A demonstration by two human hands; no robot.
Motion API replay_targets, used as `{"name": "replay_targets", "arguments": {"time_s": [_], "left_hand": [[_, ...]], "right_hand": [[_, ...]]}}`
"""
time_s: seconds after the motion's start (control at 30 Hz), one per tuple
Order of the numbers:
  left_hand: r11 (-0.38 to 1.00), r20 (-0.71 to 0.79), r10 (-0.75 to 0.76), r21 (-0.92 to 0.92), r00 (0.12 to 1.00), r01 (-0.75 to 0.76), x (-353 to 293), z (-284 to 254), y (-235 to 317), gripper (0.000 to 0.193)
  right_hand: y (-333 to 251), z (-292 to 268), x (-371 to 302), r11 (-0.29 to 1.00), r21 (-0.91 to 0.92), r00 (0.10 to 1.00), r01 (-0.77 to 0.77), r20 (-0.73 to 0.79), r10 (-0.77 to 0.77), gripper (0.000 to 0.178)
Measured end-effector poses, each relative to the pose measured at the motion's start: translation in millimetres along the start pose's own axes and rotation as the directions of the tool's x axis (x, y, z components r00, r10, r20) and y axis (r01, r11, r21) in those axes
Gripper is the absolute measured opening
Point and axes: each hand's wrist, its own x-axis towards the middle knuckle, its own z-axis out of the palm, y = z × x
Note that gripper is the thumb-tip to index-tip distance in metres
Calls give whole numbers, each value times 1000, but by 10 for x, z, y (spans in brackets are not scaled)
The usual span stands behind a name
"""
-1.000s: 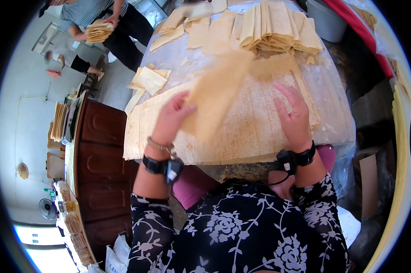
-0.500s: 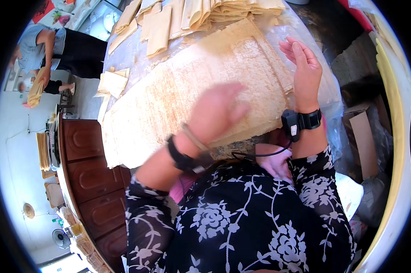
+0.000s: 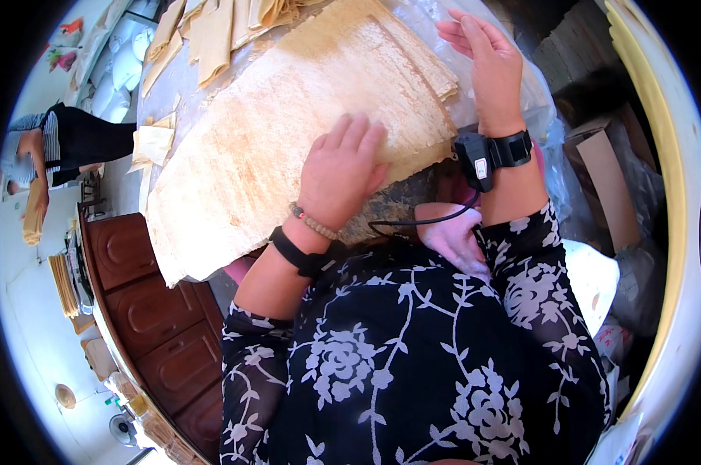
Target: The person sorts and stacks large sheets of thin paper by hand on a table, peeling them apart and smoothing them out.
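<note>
A large, thin, pale-tan sheet (image 3: 288, 116) with brownish speckles lies across the table, its near left edge ragged. It looks like a big flat pancake, with more layers showing along its right edge. My left hand (image 3: 341, 163) is at the near edge of the sheet, fingers stretched out and nothing in them; its fingertips look to be on or just over the surface. Beyond the right edge, my right hand (image 3: 490, 66) hovers with loosely stretched fingers and an empty palm, above the plastic-covered table (image 3: 513, 101).
Folded tan strips (image 3: 211, 43) lie at the far left, with smaller pieces (image 3: 155, 143) nearer. Another person (image 3: 36, 155) stands at the left, holding folded sheets (image 3: 35, 213). Brown wooden cabinets (image 3: 153, 310) are at left; a cardboard piece (image 3: 610, 190) stands at right.
My left hand, blurred over the sheet before, has drawn back toward its near edge. The view has shifted, so the table sits further up and left. The other person has bent lower.
</note>
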Motion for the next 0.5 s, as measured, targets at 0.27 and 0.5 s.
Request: {"name": "replay_targets", "arguments": {"time_s": [0.27, 0.5], "left_hand": [[908, -1, -391, -162, 920, 386, -40, -77, -182, 30], [970, -72, -238, -73, 969, 233, 67, 58, -163, 19]], "right_hand": [[-612, 84, -439, 786, -402, 882, 471, 210, -421, 18], [-492, 467, -978, 748, -321, 663, 580, 720, -205, 19]]}}
